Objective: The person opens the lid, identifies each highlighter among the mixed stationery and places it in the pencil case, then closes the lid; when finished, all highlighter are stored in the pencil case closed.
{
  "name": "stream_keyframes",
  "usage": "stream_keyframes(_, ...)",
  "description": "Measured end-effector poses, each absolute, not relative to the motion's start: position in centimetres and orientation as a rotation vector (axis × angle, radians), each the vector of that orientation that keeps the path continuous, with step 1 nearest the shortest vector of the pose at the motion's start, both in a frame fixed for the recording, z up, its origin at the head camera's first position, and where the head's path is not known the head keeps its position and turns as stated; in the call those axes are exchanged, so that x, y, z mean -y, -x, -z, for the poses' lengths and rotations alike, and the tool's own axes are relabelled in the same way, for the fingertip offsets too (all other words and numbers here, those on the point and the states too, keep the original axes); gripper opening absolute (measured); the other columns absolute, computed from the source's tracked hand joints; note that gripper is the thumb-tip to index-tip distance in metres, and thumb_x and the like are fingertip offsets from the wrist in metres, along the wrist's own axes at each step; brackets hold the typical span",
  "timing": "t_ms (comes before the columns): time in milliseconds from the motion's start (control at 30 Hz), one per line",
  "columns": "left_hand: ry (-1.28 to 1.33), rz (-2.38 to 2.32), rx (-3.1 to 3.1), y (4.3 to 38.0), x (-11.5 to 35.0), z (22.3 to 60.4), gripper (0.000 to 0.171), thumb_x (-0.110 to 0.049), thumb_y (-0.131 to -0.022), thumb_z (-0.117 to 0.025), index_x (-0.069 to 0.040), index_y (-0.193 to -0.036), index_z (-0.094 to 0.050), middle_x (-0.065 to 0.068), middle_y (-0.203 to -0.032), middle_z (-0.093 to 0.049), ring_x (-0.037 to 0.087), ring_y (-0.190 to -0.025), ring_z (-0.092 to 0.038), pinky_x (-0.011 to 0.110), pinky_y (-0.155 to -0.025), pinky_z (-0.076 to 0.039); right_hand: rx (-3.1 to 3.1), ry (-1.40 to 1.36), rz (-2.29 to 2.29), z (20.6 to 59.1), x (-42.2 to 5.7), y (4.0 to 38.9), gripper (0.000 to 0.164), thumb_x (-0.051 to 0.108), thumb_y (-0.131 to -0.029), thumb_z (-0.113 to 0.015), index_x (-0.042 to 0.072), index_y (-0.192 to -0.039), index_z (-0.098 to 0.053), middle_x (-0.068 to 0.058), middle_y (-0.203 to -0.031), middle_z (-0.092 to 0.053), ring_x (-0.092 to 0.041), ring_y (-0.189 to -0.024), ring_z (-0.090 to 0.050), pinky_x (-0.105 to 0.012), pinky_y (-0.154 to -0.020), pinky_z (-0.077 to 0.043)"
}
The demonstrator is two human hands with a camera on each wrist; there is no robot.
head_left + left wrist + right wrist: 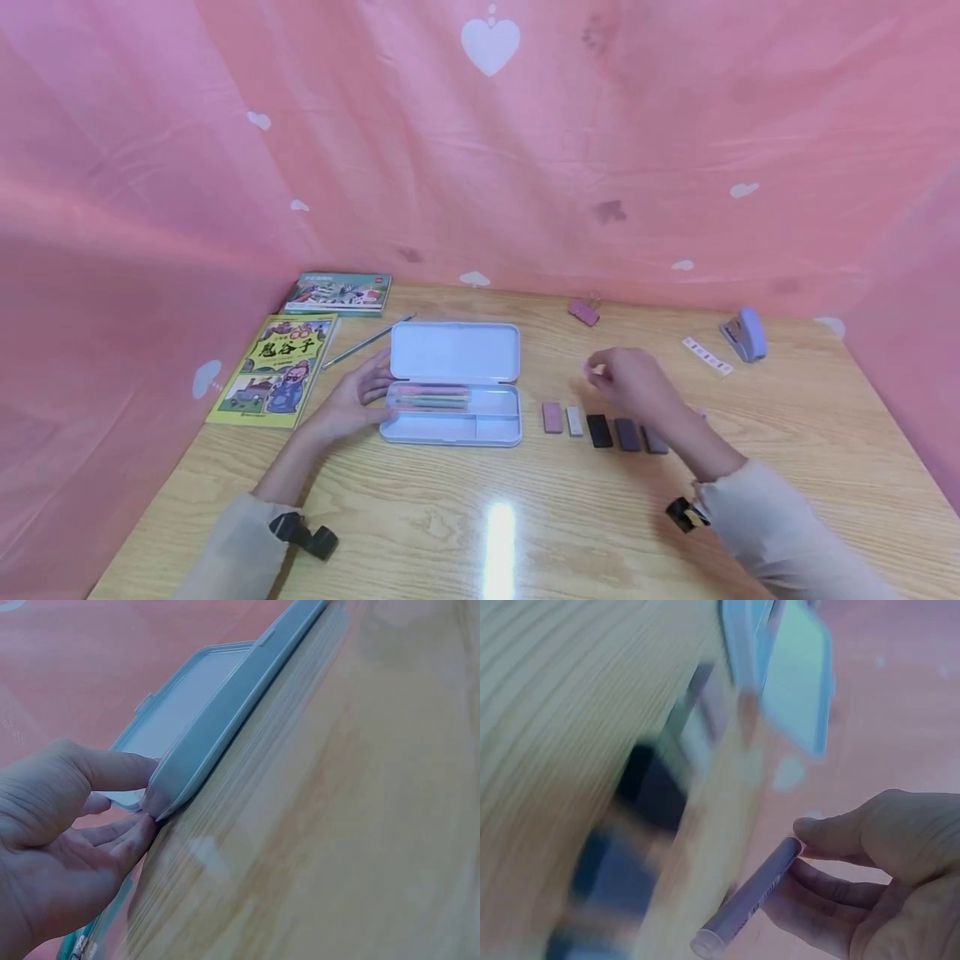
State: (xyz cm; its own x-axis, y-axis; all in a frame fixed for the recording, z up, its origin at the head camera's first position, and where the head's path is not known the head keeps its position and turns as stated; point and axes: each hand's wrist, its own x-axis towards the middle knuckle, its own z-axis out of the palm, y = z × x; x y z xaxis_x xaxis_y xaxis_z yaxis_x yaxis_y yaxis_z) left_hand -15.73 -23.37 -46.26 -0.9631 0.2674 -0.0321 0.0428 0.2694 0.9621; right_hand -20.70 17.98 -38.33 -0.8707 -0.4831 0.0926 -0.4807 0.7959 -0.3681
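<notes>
A pale blue pencil case [438, 430] lies with its lid [455, 352] raised. Several pastel pens [431, 398] rest in its rear compartment. My left hand [352, 404] pinches the case's left end between thumb and fingers; the left wrist view shows the thumb [124, 769] at the rim. Over the table, right of the case, my right hand [630, 379] holds a slim mauve tube [746, 900] with printing along its side, gripped at one end by thumb and fingers. Below that hand sits a row of block erasers: pink [552, 417], white [574, 422], black [599, 431] and darker ones [627, 435].
A yellow comic book [273, 371], stacked books [337, 293] and a pencil [367, 342] lie at the left. Toward the back right are a pink binder clip [584, 312], a patterned strip [707, 356] and a purple stapler [745, 335]. A pink curtain [525, 167] hangs behind.
</notes>
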Motion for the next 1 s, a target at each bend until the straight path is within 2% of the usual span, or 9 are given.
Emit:
stream_keyframes(200,-0.283,-1.757,-2.355,15.8,23.4,46.2,0.097,0.005,-0.076,-0.073,-0.017,-0.152,-0.017,0.02,-0.131,-0.049,0.033,-0.125,-0.047,0.037,-0.109,-0.039,-2.918,1.012,0.586,38.0,-11.1,20.6,0.014,0.008,-0.085,-0.066,0.004,-0.097,-0.073,-0.006,-0.084,-0.07,-0.012,-0.067,-0.059,-0.031,-0.062,-0.056)
stream_keyframes(267,-0.283,-1.753,-2.357,15.8,23.4,46.3,0.097,0.005,-0.075,-0.073,-0.018,-0.152,-0.017,0.019,-0.13,-0.049,0.032,-0.125,-0.047,0.036,-0.109,-0.04,-2.9,1.072,0.58,38.0,-9.1,20.4,0.016,0.008,-0.085,-0.067,0.005,-0.099,-0.073,-0.006,-0.088,-0.071,-0.015,-0.074,-0.062,-0.032,-0.068,-0.057)
stream_keyframes(400,-0.288,-1.748,-2.368,15.9,23.4,46.4,0.098,0.004,-0.075,-0.074,-0.02,-0.152,-0.018,0.017,-0.129,-0.05,0.031,-0.124,-0.048,0.033,-0.107,-0.041,-2.846,1.197,0.612,38.0,-6.0,20.2,0.016,0.008,-0.085,-0.066,0.007,-0.1,-0.073,-0.004,-0.085,-0.07,-0.012,-0.073,-0.061,-0.027,-0.066,-0.055)
stream_keyframes(567,-0.268,-1.738,-2.381,15.9,23.4,46.5,0.098,0.004,-0.075,-0.074,-0.021,-0.152,-0.018,0.016,-0.129,-0.051,0.03,-0.124,-0.049,0.031,-0.107,-0.042,-2.749,1.303,0.666,38.4,-3.6,20.1,0.015,0.01,-0.087,-0.065,0.006,-0.099,-0.073,-0.001,-0.076,-0.067,-0.008,-0.064,-0.055,-0.02,-0.057,-0.049)
stream_keyframes(667,-0.243,-1.737,-2.377,15.8,23.5,46.5,0.099,0.004,-0.074,-0.074,-0.023,-0.152,-0.018,0.015,-0.129,-0.051,0.029,-0.124,-0.049,0.033,-0.107,-0.042,-2.719,1.297,0.66,39.3,-2.8,20.1,0.016,0.012,-0.088,-0.064,0.006,-0.1,-0.073,-0.001,-0.077,-0.068,-0.008,-0.066,-0.056,-0.02,-0.06,-0.05)
stream_keyframes(833,-0.242,-1.739,-2.37,15.8,23.4,46.4,0.099,0.003,-0.074,-0.074,-0.024,-0.151,-0.018,0.015,-0.13,-0.051,0.029,-0.125,-0.048,0.036,-0.108,-0.04,-2.683,1.268,0.636,41.0,-2.5,19.9,0.016,0.015,-0.09,-0.064,0.009,-0.101,-0.073,-0.001,-0.088,-0.071,-0.01,-0.076,-0.061,-0.026,-0.07,-0.053)
stream_keyframes(1000,-0.248,-1.75,-2.364,15.9,23.4,46.2,0.099,0.003,-0.074,-0.074,-0.021,-0.151,-0.018,0.016,-0.131,-0.05,0.03,-0.124,-0.048,0.036,-0.108,-0.04,-2.637,1.262,0.637,42.0,-2.7,19.8,0.014,0.015,-0.089,-0.065,0.013,-0.098,-0.075,0.002,-0.091,-0.072,-0.008,-0.075,-0.059,-0.024,-0.068,-0.051)
